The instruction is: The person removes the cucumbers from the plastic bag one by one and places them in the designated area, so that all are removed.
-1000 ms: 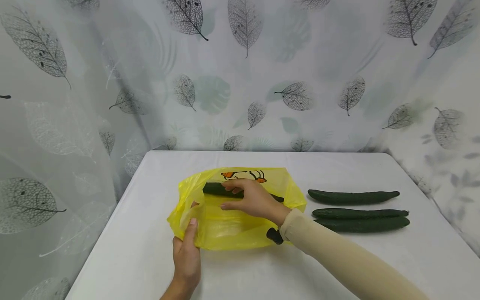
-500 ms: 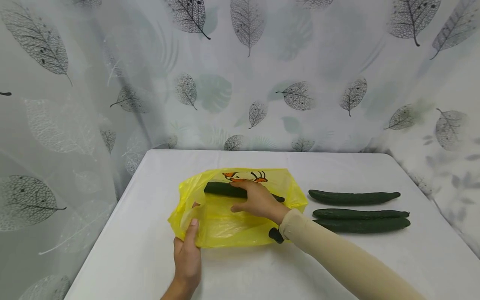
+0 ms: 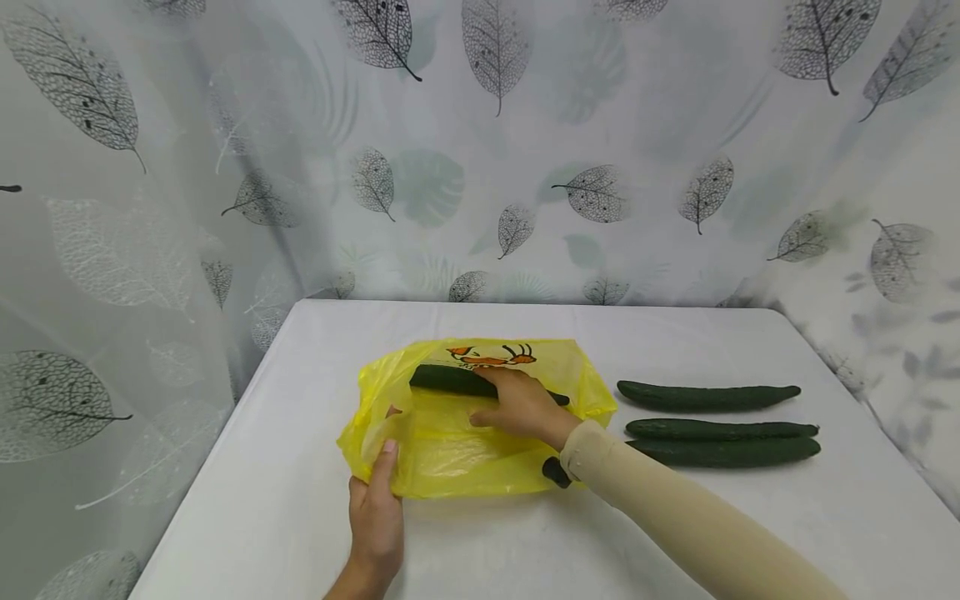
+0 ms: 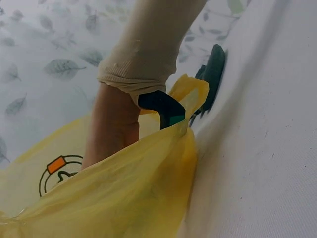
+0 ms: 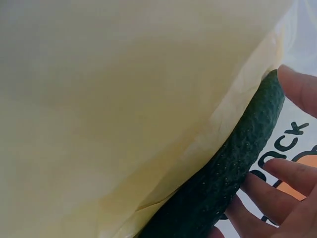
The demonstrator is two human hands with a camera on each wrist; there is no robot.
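Observation:
A thin yellow plastic bag (image 3: 480,467) with an orange and black print lies on its side, its mouth held apart. My left hand (image 3: 377,521) grips the left edge of its mouth, thumb outside. A dark green cucumber (image 3: 450,380) lies lengthwise inside, against the printed wall. My right hand (image 3: 521,404) reaches into the bag over the cucumber's right half. In the right wrist view, the spread fingers (image 5: 292,198) touch or nearly touch the cucumber (image 5: 223,173), with the thumb by its end. In the left wrist view, the bag (image 4: 138,193) hides the right fingers.
Three more cucumbers lie on the white table (image 3: 247,500) to the right: one farther back (image 3: 708,396), and two side by side, a rear one (image 3: 720,428) and a front one (image 3: 723,452). A leaf-patterned curtain (image 3: 480,150) surrounds the table. A dark device (image 3: 555,472) sits on the right wrist.
My right hand has shifted slightly to the right and lower along the cucumber in the bag. The left hand keeps its grip on the bag, and the table cucumbers stay put.

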